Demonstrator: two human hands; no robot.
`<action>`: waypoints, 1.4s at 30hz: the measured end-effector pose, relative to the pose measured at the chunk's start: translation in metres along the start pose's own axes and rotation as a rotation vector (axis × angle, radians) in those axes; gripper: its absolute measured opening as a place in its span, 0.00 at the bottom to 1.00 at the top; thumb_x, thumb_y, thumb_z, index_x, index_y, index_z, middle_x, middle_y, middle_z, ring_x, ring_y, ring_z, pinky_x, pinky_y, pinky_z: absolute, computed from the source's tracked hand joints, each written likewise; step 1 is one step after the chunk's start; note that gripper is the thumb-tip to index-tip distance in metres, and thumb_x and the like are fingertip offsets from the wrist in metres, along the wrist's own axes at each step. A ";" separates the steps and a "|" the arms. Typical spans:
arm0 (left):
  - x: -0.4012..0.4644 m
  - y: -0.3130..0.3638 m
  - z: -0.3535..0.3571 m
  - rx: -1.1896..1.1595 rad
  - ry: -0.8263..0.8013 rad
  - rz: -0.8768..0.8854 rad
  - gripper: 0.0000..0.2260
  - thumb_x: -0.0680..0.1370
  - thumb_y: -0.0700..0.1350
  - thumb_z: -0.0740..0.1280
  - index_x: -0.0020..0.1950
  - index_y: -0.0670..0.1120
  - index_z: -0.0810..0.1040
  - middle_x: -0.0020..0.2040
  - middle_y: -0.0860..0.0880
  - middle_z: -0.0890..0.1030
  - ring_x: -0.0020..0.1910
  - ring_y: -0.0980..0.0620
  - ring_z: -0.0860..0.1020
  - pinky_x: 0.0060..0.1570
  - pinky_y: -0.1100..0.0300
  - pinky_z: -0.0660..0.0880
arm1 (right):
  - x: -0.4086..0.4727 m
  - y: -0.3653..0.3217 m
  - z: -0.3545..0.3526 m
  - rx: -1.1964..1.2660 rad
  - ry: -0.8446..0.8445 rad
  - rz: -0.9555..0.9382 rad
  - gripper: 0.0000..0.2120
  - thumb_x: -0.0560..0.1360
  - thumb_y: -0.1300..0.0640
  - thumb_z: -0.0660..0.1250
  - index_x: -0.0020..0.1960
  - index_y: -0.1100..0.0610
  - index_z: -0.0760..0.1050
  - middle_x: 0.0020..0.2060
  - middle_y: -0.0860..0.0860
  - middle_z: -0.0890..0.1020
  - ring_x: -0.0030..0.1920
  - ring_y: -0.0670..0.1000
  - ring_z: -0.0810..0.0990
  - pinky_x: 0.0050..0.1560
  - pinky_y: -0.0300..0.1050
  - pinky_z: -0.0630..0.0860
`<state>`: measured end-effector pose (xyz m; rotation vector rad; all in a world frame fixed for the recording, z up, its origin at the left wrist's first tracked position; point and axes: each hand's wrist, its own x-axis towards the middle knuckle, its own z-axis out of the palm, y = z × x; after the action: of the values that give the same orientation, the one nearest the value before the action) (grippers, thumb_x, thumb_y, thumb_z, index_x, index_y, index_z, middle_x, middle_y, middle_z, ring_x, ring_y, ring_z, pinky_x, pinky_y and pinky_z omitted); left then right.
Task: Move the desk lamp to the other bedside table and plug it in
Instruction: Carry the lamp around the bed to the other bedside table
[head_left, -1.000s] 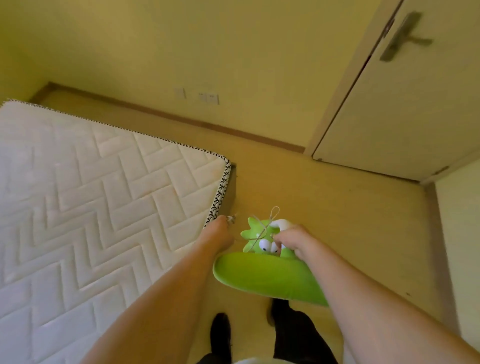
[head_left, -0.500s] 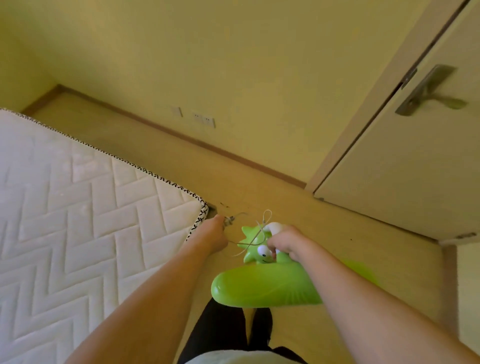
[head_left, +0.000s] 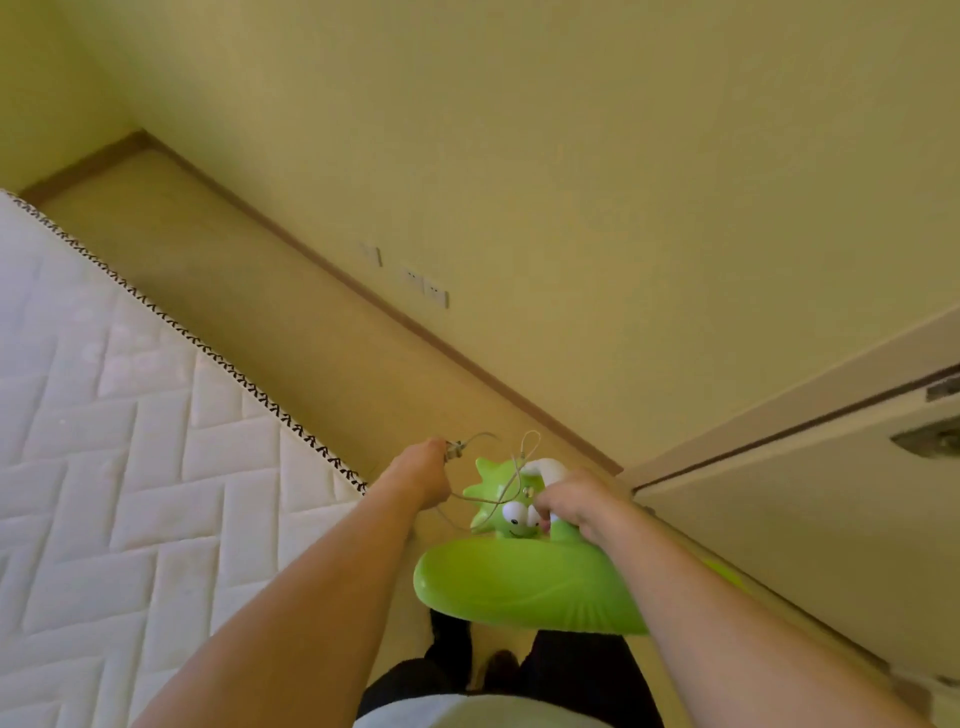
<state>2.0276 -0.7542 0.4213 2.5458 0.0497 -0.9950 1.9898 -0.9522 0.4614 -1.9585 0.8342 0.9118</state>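
The desk lamp (head_left: 519, 582) is bright green, with a wide leaf-shaped base, a cartoon creature with big eyes and a white curved neck. It is carried in the air above the floor. My right hand (head_left: 576, 504) grips it at the neck beside the creature. My left hand (head_left: 423, 470) is closed on the plug (head_left: 454, 449) at the end of the thin pale cord (head_left: 506, 488), which loops across the creature. No bedside table is in view.
A white quilted mattress (head_left: 130, 467) fills the left. A strip of wooden floor (head_left: 249, 312) runs between it and the yellow wall, which carries wall sockets (head_left: 426, 283) low down. A closed door (head_left: 831, 519) with a handle stands on the right.
The view has swung left along the wall; the sockets now sit nearer the middle and the door has slid to the right edge. Both hands keep their hold on plug and lamp.
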 end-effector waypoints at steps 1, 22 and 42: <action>0.010 0.004 -0.009 -0.004 0.004 0.002 0.16 0.71 0.38 0.69 0.57 0.43 0.71 0.53 0.42 0.79 0.50 0.42 0.79 0.44 0.52 0.76 | 0.006 -0.012 -0.006 -0.020 -0.015 -0.011 0.19 0.60 0.69 0.67 0.52 0.62 0.77 0.43 0.59 0.77 0.33 0.51 0.73 0.30 0.38 0.68; 0.156 -0.009 -0.184 -0.361 0.133 -0.408 0.14 0.73 0.38 0.60 0.59 0.45 0.71 0.46 0.47 0.75 0.44 0.46 0.75 0.40 0.55 0.71 | 0.155 -0.333 -0.025 -0.472 -0.212 -0.282 0.09 0.61 0.70 0.65 0.31 0.59 0.67 0.31 0.56 0.74 0.42 0.58 0.80 0.42 0.47 0.78; 0.223 -0.246 -0.389 -0.627 0.360 -0.667 0.13 0.76 0.38 0.58 0.60 0.40 0.70 0.55 0.39 0.78 0.54 0.41 0.77 0.44 0.55 0.71 | 0.174 -0.636 0.184 -0.570 -0.352 -0.340 0.12 0.62 0.69 0.67 0.44 0.62 0.71 0.47 0.65 0.81 0.51 0.61 0.83 0.49 0.54 0.81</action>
<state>2.3999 -0.4047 0.4450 2.0836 1.1736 -0.5638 2.5360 -0.5395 0.4852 -2.2182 0.0240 1.3281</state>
